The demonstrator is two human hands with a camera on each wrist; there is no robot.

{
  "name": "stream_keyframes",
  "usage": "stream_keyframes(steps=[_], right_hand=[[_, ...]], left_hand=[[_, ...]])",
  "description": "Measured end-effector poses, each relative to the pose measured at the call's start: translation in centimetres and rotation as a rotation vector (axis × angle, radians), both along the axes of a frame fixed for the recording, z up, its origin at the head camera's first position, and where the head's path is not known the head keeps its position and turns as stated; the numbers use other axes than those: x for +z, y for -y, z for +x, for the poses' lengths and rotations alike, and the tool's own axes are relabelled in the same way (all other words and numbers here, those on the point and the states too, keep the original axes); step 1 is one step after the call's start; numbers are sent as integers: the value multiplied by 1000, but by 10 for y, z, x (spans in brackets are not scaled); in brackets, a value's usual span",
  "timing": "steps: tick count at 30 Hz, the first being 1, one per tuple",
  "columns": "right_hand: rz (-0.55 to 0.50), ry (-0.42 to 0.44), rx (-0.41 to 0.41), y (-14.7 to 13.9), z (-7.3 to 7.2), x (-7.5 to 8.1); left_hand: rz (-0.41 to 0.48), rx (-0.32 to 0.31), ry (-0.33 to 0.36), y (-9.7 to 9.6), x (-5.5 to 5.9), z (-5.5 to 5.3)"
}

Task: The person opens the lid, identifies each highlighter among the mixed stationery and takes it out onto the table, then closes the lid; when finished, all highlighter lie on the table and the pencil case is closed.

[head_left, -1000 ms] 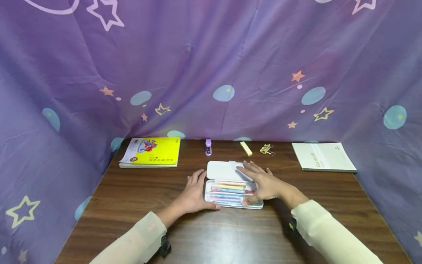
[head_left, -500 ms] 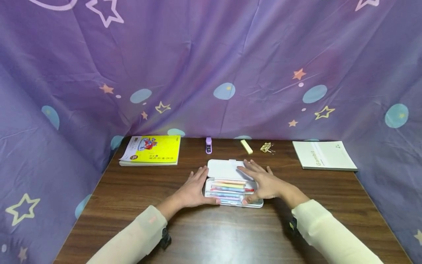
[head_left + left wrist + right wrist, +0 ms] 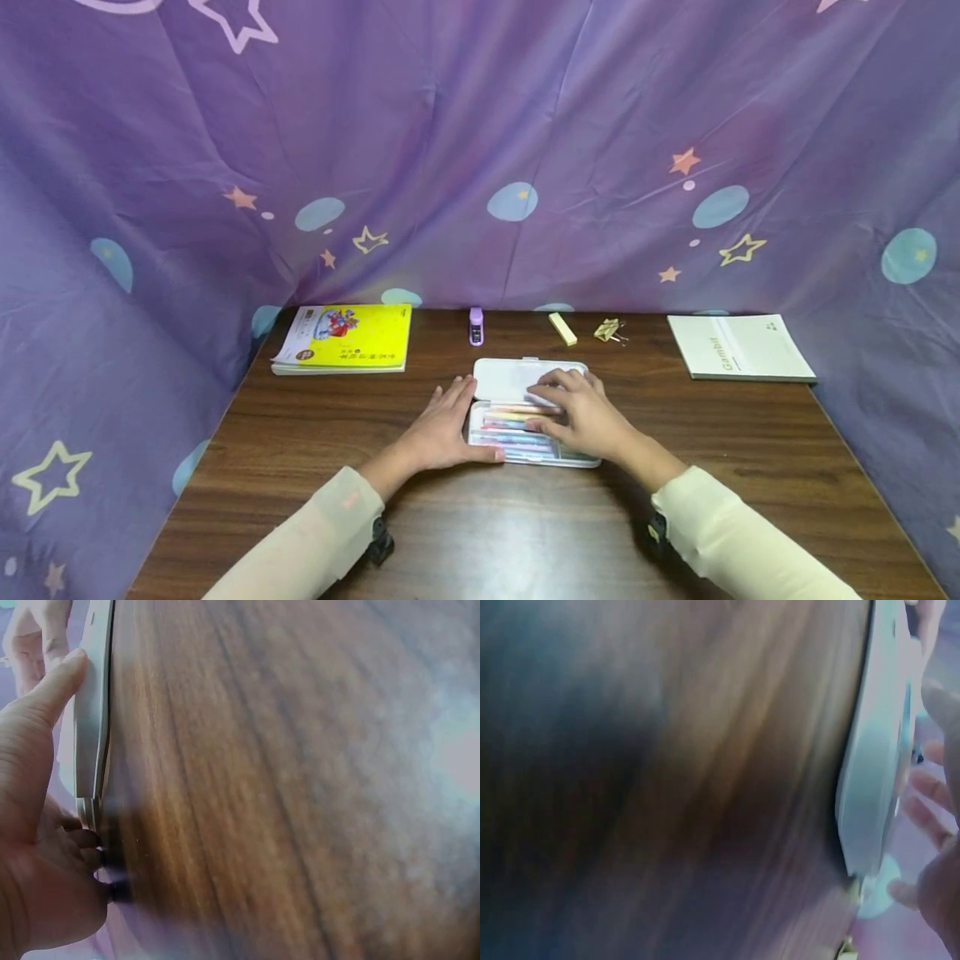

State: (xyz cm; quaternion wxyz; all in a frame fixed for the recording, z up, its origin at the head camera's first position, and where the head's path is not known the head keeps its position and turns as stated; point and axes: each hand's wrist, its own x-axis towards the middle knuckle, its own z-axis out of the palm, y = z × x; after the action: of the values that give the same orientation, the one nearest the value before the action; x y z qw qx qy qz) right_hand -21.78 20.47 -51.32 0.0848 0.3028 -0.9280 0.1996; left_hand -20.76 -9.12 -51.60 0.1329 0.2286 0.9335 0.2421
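A white pencil case (image 3: 498, 379) lies on the table with its lid folded back, away from the person. Several coloured pens (image 3: 517, 437) fill its tray. My left hand (image 3: 442, 429) rests against the left end of the case, thumb on the front rim; the left wrist view has that thumb on the case's side wall (image 3: 91, 727). Over the right part of the tray hovers my right hand (image 3: 592, 417), fingers bent loosely, thumb above the pens. In the right wrist view, the right hand's fingers (image 3: 930, 817) are spread beside the case and hold nothing.
Behind the case stand a purple stapler (image 3: 476, 327), a pale yellow block (image 3: 562, 329) and gold binder clips (image 3: 607, 330). Yellow-covered books (image 3: 360, 337) lie back left, a pale green notebook (image 3: 738, 346) back right. A purple curtain (image 3: 450, 167) surrounds the wooden table (image 3: 480, 517).
My right hand has come off the case's right edge and moved left over the pens, its fingers more bent. The left hand stays at the left end.
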Motion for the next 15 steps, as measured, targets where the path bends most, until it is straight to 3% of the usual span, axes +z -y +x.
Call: stream_keyframes(steps=[6,11,15], right_hand=[[1,-136,4,15,4,-9],[0,-145,-15,19,6,-10],[-5,-104,-22,23,5,-7]], left_hand=[[-13,1,2,1,0,-1],[-12,-2,-9,1,0,-1],[-19,4,4,1,1,-2]])
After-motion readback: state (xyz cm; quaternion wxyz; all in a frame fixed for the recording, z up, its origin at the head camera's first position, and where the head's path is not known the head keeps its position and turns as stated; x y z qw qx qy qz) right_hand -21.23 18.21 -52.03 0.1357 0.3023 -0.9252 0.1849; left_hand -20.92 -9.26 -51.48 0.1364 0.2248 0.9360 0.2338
